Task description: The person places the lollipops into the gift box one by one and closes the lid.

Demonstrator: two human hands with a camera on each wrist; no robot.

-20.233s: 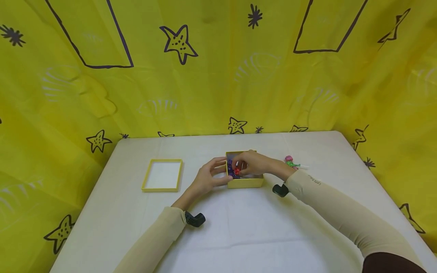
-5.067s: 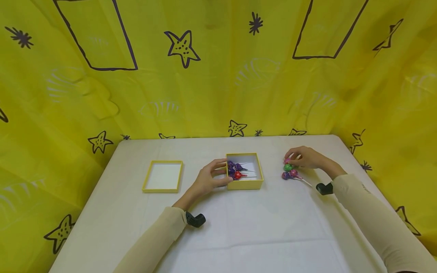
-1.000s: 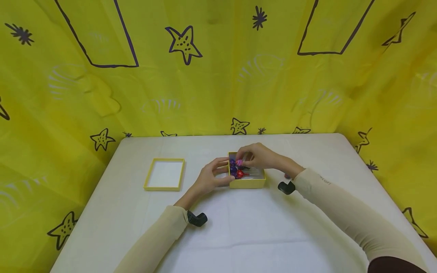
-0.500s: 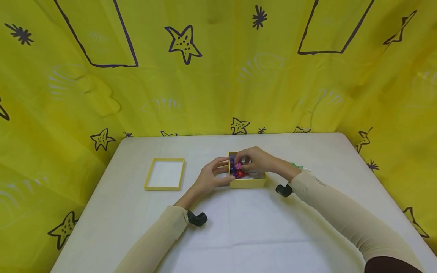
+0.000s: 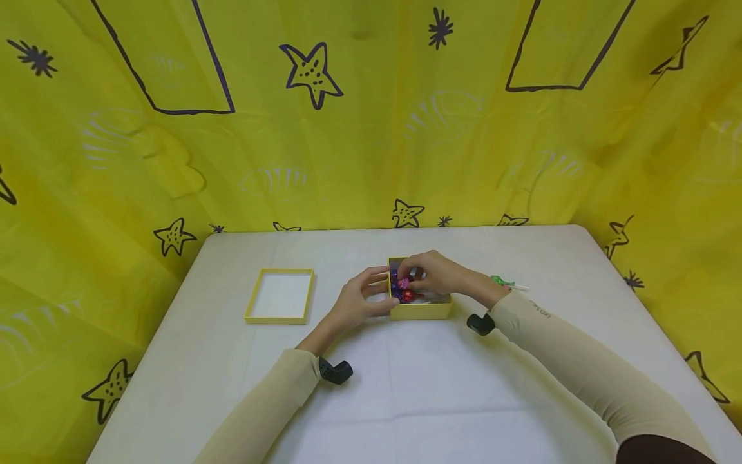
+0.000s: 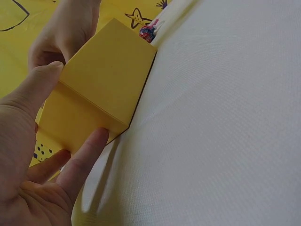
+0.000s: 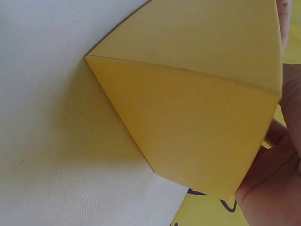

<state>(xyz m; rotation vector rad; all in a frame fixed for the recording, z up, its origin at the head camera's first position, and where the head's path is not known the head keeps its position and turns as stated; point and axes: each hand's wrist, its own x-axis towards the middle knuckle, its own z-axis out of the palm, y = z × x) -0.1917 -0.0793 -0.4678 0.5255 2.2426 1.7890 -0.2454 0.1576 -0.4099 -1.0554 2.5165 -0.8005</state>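
Observation:
A yellow box (image 5: 420,312) stands uncovered on the table, holding purple lollipops (image 5: 395,288) and a red lollipop (image 5: 408,295) along its left side. My left hand (image 5: 353,303) rests against the box's left side. In the left wrist view its thumb lies at the rim and its extended fingers (image 6: 87,157) press the wall. Reaching inside from the right, my right hand (image 5: 436,272) pinches a pink lollipop (image 5: 404,283) by its wrapped head. That hand hides part of the box's interior. The right wrist view shows mostly the box's outer walls (image 7: 183,122).
Left of the box lies a square yellow-rimmed lid (image 5: 277,320), white inside up. A green lollipop (image 5: 503,281) lies on the table behind my right wrist, partly covered. Another lollipop (image 6: 147,33) shows beyond the box. A yellow patterned curtain (image 5: 359,161) encloses the table.
Over the last second my right hand has lowered the pink lollipop into the box, shifting slightly toward me. The green lollipop has come into view past the wrist. My left hand has stayed put.

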